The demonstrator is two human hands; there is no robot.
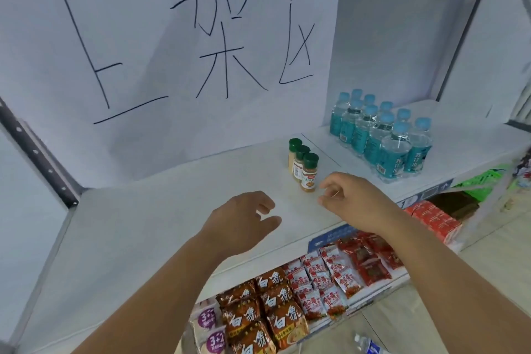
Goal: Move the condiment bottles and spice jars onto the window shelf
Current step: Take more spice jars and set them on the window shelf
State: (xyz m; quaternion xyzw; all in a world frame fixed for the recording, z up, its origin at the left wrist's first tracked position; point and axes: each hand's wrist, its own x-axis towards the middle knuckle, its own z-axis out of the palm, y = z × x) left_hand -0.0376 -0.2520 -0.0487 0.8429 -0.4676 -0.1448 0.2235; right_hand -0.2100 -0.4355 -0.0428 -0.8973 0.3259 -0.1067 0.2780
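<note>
Three spice jars [303, 164] with green caps stand upright in a close row on the white shelf [143, 224], their labels too small to read. Behind them hangs a large paper sign [172, 46] handwritten "上架区". The right hand [347, 198] hovers just beside the nearest jar, its grip half open with thumb and forefinger curled toward each other, holding nothing. The left hand [241, 218] hovers over bare shelf, fingers loosely spread, empty too. To the right stands a cluster of water bottles [382, 135] with blue caps and teal labels. On the lower shelf lie noodle packets [267, 307] printed "白象" and biscuit packs [211, 327] marked "3+2".
</note>
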